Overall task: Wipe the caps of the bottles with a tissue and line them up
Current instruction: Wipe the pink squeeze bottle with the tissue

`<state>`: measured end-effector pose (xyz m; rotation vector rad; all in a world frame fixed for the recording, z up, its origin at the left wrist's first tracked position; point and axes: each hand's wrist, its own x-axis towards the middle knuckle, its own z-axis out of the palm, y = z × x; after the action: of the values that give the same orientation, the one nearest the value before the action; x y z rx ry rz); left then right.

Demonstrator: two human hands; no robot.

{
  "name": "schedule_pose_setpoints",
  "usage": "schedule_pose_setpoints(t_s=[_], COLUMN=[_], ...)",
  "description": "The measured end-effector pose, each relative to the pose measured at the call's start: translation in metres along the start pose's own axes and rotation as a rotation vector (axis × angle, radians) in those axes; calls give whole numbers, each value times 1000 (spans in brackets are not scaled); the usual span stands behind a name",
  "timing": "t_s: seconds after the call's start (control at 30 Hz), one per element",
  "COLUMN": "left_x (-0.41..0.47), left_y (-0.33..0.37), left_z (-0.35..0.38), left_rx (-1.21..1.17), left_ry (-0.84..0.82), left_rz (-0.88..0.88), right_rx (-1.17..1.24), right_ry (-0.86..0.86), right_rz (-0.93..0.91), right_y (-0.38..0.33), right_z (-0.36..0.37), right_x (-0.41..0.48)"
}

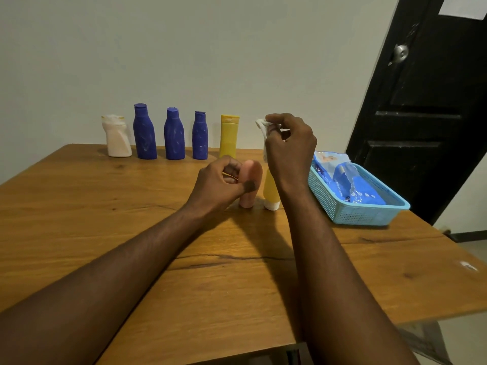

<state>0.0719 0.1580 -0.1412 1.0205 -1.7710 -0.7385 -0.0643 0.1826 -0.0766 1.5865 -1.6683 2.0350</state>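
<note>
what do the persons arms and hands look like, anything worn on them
Both forearms are bare as far up as the picture shows, with no sleeves in view. The left hand and the right hand wear no gloves. Neither wrist has a watch or bracelet, and the fingers that show carry no rings.

Table (105,233) carries five bottles (174,135) (back row), seemingly pink tube (249,198), yellow tube (271,191), basket (369,217).

Open passage over the table (92,219) left and near side — bottle row (174,135) bars the back edge, basket (369,217) the right, pink bottle (250,196) and yellow tube (270,191) mid-table.
</note>
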Motion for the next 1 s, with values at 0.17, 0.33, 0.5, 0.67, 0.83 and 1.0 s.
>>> schedule_pose_setpoints(t_s=[0.17,0.33,0.5,0.67,0.83,1.0], left_x=[-2,-2,-1,1,11,47], left_y=[-1,-4,-5,2,15,31], left_z=[2,1,-2,-10,-20,-52], left_rx=[-7,-15,-24,-78,-7,41], left_ry=[-25,-34,-46,25,74,88], left_rz=[3,-5,-20,-48,4,-11], right_rx=[19,21,16,27,55,75], right_ry=[6,13,13,9,-11,-45], right_rz=[11,14,6,5,-17,-79], right_y=[1,1,3,4,0,-36], right_z=[1,0,1,1,-6,-15], right_x=[2,3,3,4,9,52])
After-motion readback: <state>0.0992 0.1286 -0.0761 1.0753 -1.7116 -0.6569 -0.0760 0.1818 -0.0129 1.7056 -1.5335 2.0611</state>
